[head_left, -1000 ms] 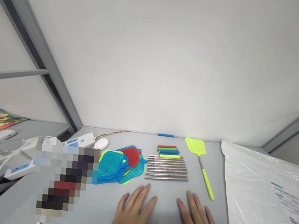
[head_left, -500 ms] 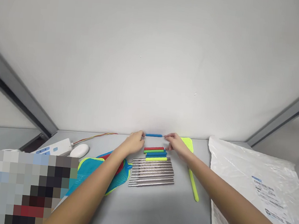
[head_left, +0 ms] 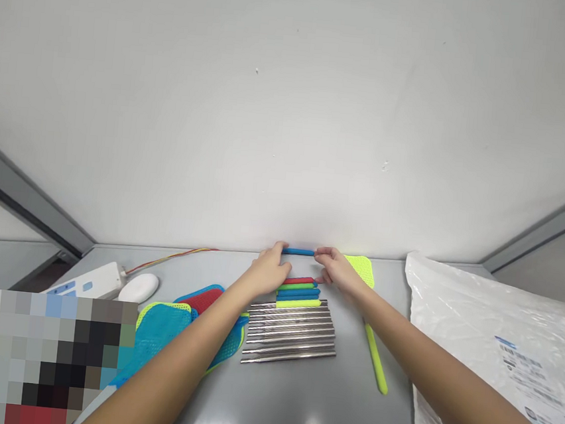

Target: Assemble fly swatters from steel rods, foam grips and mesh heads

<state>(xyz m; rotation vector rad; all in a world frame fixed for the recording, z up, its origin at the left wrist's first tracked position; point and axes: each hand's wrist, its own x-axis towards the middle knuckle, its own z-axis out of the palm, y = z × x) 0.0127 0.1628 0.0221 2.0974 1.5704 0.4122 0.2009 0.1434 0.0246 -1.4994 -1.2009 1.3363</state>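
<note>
A blue plastic handle (head_left: 299, 251) lies crosswise near the wall, between my two hands. At its left end are the bent fingers of my left hand (head_left: 267, 269), with the thumb lower down by the other handles. My right hand (head_left: 335, 268) pinches its right end, the lower fingers curled close to the pile. Just in front, a red handle (head_left: 298, 281), a green handle (head_left: 298, 285), blue handles (head_left: 298, 295) and a yellow handle (head_left: 298, 303) lie side by side. Several metal rods (head_left: 290, 336) lie in a row nearer to me.
Blue and red flyswatter heads (head_left: 164, 327) overlap left, partly behind my left forearm. A yellow-green flyswatter (head_left: 376, 357) lies under my right arm. A white plastic bag (head_left: 480, 338) covers the right side. A power strip (head_left: 91, 280) and white round object (head_left: 139, 287) stand left.
My view has shifted slightly. My left hand has moved a little right relative to the handles, its thumb now showing lower down. The blue handle stays between both hands near the wall.
</note>
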